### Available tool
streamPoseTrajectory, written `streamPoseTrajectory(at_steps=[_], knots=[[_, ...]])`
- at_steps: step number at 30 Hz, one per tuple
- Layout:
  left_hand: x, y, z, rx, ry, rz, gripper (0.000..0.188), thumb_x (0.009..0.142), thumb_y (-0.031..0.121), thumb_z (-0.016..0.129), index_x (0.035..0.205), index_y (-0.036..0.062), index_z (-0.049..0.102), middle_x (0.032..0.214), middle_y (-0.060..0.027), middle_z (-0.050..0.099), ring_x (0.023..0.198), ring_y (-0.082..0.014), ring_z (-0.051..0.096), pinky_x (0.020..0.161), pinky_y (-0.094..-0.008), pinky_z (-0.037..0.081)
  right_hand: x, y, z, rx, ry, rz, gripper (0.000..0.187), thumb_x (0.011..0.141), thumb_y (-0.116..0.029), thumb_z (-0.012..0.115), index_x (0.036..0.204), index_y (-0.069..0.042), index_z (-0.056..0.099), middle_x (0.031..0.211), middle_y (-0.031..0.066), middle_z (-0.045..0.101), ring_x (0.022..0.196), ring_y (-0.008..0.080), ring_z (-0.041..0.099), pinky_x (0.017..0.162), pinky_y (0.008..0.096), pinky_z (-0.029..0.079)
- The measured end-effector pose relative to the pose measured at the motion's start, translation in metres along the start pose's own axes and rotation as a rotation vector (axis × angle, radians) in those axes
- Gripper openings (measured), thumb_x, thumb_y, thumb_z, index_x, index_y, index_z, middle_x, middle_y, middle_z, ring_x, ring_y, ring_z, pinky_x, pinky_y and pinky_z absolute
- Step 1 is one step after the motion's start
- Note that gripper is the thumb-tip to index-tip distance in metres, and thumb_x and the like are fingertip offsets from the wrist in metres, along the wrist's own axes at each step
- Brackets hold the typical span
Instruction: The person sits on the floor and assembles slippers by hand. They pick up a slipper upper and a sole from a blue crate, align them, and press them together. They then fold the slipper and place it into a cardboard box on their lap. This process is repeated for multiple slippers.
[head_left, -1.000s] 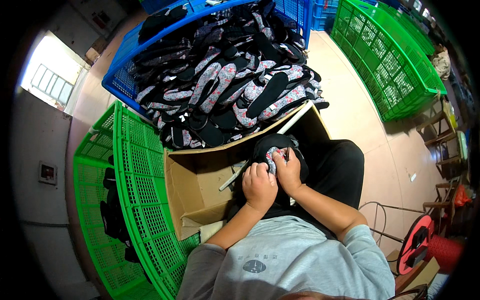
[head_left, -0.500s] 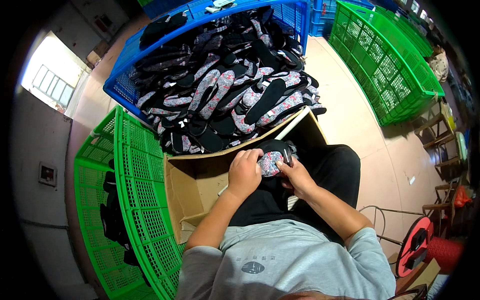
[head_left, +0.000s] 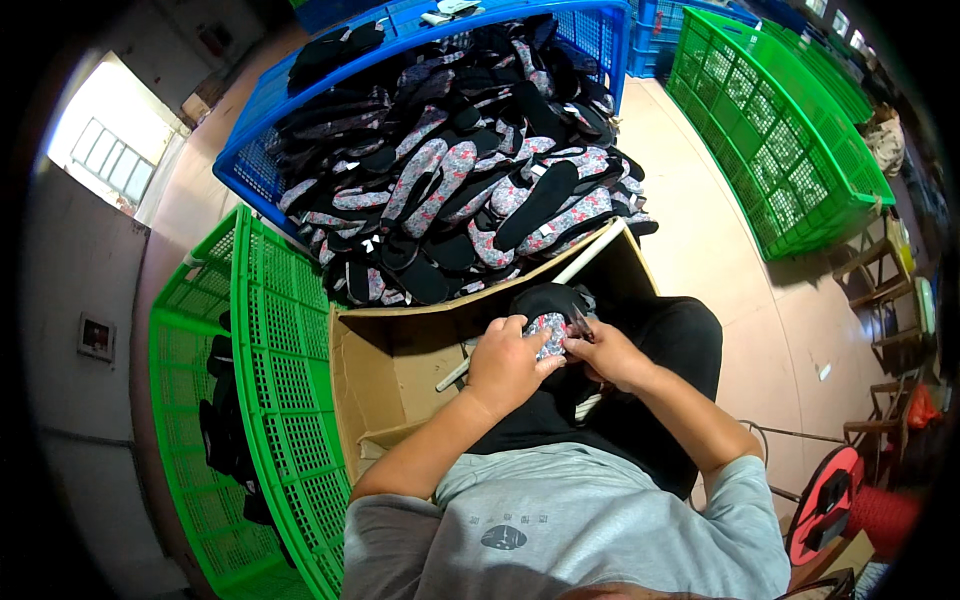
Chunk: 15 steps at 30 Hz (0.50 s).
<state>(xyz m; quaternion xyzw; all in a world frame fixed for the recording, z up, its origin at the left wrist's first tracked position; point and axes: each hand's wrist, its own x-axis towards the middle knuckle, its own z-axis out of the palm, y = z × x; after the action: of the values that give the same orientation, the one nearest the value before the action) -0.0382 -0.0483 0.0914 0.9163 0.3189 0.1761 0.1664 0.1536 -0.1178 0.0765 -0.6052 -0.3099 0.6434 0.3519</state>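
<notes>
Here, in the head view, a floral slipper [head_left: 555,329] sits above the lap, toward the right half of the cardboard box [head_left: 362,375]. The left hand [head_left: 503,362] grasps its left edge; the right hand [head_left: 606,355] pinches its right edge, beside a small dark object [head_left: 581,323], too unclear to name. Beyond the box, slippers [head_left: 430,190] heap from a blue crate [head_left: 240,172]; left of it stands a green crate [head_left: 287,420].
</notes>
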Motion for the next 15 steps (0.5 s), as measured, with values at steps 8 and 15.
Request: streamPoseTrajectory(at_steps=[8, 15], knots=[[-0.011, 0.003, 0.011, -0.038, 0.134, 0.088, 0.038, 0.07, 0.025, 0.08, 0.103, 0.0073, 0.073, 0.113, -0.0217, 0.06, 0.104, -0.0379, 0.057, 0.091, -0.0436, 0.048, 0.012, 0.01, -0.035, -0.676, 0.378, -0.439, 0.04, 0.081, -0.03, 0.076, 0.107, -0.002, 0.062, 0.094, 0.016, 0.066, 0.086, 0.0285, 0.066, 0.075, 0.0358, 0.051], [-0.017, -0.007, 0.035, 0.0, 0.187, 0.179, 0.043, 0.073, 0.019, 0.078, 0.112, 0.0042, 0.066, 0.119, -0.0264, 0.055, 0.109, -0.043, 0.053, 0.095, -0.0486, 0.046, 0.038, 0.037, -0.029, -0.638, 0.27, -0.267, 0.036, 0.082, -0.034, 0.074, 0.093, -0.002, 0.062, 0.085, 0.0227, 0.065, 0.082, 0.039, 0.064, 0.072, 0.045, 0.049]])
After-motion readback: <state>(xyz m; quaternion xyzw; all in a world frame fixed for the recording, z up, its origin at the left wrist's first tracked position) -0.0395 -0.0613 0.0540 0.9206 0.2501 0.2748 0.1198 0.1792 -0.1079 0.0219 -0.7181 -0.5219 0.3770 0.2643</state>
